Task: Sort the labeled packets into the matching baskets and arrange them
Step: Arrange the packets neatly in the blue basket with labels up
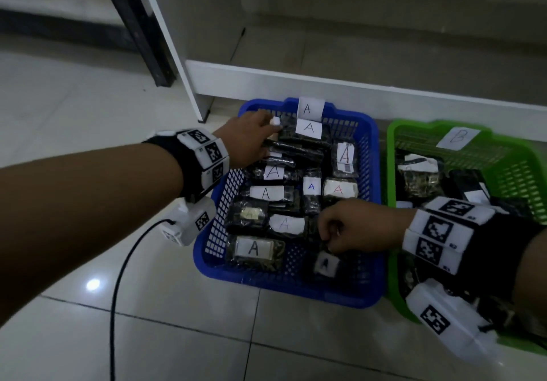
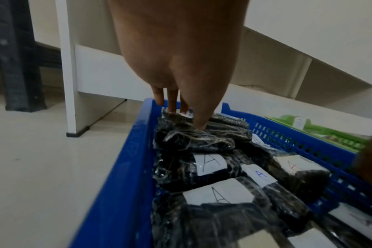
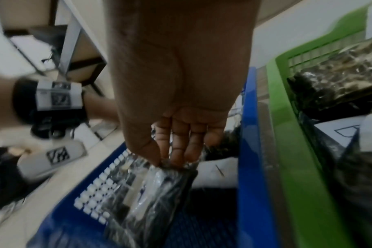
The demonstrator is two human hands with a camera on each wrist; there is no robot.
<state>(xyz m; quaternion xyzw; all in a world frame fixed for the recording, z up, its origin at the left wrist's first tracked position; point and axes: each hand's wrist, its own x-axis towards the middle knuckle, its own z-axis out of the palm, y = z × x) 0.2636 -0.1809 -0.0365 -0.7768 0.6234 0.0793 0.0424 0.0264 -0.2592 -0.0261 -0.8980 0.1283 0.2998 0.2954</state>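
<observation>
A blue basket [image 1: 281, 283] tagged "A" [image 1: 310, 109] holds several black plastic-wrapped packets with white "A" labels. My left hand [image 1: 270, 133] reaches into its far left corner. There, thumb and fingers [image 2: 172, 104] pinch a black packet [image 2: 181, 122] standing among others. At the basket's near right, my right hand [image 1: 325, 240] pinches the top edge of another "A" packet [image 1: 325, 263], which hangs below the fingers [image 3: 176, 151] over the basket floor. The green basket [image 1: 527, 161] tagged "B" [image 1: 457, 138] sits to the right with several packets.
Both baskets stand on a pale tiled floor. A white shelf unit [image 1: 266, 76] runs close behind them, with a dark post [image 1: 139, 25] to its left. A black cable [image 1: 118, 277] trails from my left wrist across the floor.
</observation>
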